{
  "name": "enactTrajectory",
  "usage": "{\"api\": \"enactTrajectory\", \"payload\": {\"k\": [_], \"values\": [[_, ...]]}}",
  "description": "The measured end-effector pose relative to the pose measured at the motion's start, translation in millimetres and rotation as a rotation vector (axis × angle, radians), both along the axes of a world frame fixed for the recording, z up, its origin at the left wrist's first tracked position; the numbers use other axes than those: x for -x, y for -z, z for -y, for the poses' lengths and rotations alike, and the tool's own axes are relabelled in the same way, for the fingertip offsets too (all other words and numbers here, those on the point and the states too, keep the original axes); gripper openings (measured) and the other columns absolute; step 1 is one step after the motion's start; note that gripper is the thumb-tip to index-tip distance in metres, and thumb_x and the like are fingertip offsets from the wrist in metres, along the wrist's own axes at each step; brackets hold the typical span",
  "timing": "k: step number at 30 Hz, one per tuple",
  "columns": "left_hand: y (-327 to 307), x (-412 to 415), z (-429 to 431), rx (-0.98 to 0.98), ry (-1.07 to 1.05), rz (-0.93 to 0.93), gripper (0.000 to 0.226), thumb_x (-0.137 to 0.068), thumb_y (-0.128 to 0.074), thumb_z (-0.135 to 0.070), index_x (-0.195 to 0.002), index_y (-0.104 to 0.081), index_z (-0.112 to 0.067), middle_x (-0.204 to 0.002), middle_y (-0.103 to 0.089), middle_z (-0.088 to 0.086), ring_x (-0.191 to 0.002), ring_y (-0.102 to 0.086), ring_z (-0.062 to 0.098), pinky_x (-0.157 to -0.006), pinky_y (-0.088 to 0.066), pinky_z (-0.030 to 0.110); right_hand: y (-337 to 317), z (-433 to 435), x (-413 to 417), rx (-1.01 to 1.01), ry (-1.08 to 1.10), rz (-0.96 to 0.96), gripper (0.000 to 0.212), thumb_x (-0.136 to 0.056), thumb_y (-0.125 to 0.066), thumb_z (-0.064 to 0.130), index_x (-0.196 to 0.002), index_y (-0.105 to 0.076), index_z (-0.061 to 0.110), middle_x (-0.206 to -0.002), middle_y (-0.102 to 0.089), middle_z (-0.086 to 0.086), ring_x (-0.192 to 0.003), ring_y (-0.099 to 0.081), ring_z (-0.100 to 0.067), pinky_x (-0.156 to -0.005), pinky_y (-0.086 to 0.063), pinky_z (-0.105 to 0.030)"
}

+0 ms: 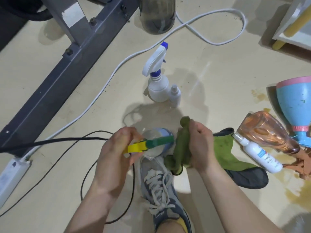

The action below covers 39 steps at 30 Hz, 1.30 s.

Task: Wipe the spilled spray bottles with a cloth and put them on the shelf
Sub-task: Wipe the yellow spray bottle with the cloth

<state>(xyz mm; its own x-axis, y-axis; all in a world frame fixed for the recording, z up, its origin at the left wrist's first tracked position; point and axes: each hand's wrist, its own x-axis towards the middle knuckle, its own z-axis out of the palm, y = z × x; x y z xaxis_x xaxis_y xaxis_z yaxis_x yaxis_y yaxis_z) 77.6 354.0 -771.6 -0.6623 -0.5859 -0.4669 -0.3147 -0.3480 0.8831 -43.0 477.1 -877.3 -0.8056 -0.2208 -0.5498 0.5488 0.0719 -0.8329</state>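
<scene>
My left hand grips a clear spray bottle by its yellow and green trigger head, above my shoe. My right hand holds a bunched green cloth against the bottle's side. A white spray bottle with a blue nozzle stands upright on the floor ahead, and a small white bottle stands touching it. To the right lie an orange clear bottle and a small white labelled bottle on their sides. The shelf shows at the top right corner.
A grey metal frame crosses the left. A white cable and a black cable run over the floor to a power strip. A blue and pink cup lies right. Brown spill stains mark the floor. A dark jar stands ahead.
</scene>
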Motion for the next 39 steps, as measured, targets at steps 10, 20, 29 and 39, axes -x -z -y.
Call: {"api": "enactTrajectory", "payload": {"k": [10,20,29,39], "values": [[-5,-5,-17,-0.202,-0.398,-0.006,0.029,-0.084,-0.057,-0.025,-0.106,-0.063,-0.008,-0.084,-0.071,0.0,-0.076,-0.067,0.013,-0.078,-0.05,0.032,-60,37,-26,0.304,-0.55,-0.028,0.024,-0.093,-0.062,0.023,-0.115,-0.07,0.019,-0.085,-0.066,0.013,-0.077,-0.057,0.0,-0.073,-0.044,-0.011],[7,9,-3,-0.252,-0.693,0.098,0.032,-0.077,-0.074,-0.029,-0.1,-0.06,-0.012,-0.081,-0.06,0.002,-0.089,-0.064,0.021,-0.081,-0.052,0.037,-72,-10,-73,0.226,-0.2,0.036,0.016,-0.077,-0.069,0.023,-0.09,-0.074,0.03,-0.077,-0.061,-0.018,-0.069,-0.052,-0.023,-0.063,-0.044,-0.04],[-3,-11,-16,-0.38,-0.539,0.112,0.026,-0.089,-0.052,0.01,-0.104,-0.065,-0.006,-0.088,-0.068,0.016,-0.087,-0.064,0.032,-0.087,-0.054,0.041,-88,-32,-75,0.093,-0.274,-0.144,0.008,-0.083,-0.075,0.029,-0.089,-0.077,0.035,-0.079,-0.074,0.007,-0.071,-0.065,-0.006,-0.064,-0.05,-0.016],[1,-13,-13,-0.191,-0.324,0.067,0.028,-0.103,-0.039,-0.013,-0.106,-0.066,-0.009,-0.093,-0.075,0.008,-0.086,-0.071,0.014,-0.071,-0.058,0.023,-52,45,-69,-0.242,-0.86,-0.853,0.044,-0.104,-0.029,0.037,-0.132,-0.057,0.021,-0.143,-0.054,0.009,-0.148,-0.022,-0.007,-0.114,-0.025,-0.034]]}}
